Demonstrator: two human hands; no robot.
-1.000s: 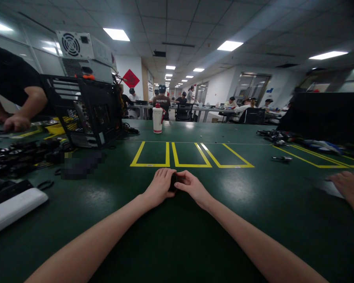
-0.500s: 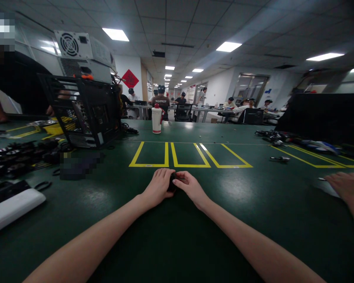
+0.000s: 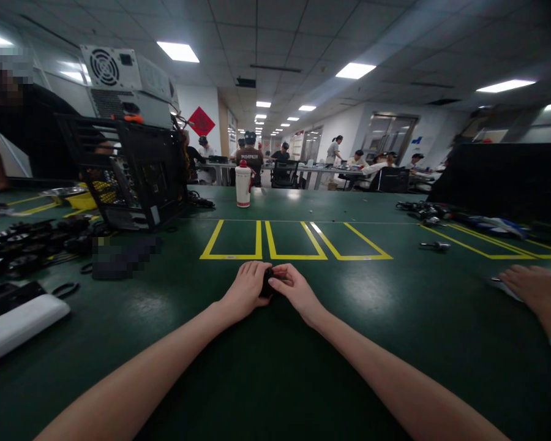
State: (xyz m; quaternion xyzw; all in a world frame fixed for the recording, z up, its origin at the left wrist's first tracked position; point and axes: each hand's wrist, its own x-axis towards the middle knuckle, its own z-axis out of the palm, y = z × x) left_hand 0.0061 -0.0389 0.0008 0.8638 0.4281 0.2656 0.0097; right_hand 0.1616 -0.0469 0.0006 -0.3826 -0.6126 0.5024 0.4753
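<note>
My left hand (image 3: 247, 285) is wrapped round a small black object (image 3: 267, 284) just above or on the green table; its kind cannot be made out. From the other side my right hand (image 3: 292, 285) pinches at its right edge with thumb and fingers. Most of the object is hidden by the fingers. Just beyond both hands lie yellow tape frames (image 3: 297, 257) marked on the tabletop.
A white bottle with a red lid (image 3: 243, 187) stands farther back. On the left are an open black computer case (image 3: 151, 177), a pile of black parts (image 3: 32, 242) and a long white object (image 3: 22, 331). At right, a co-worker's hand (image 3: 539, 294) rests near a metal tool (image 3: 435, 246).
My hands hold nearly the same pose round the black object. The co-worker's hand at right has shifted slightly left, and the person at far left leans a little lower.
</note>
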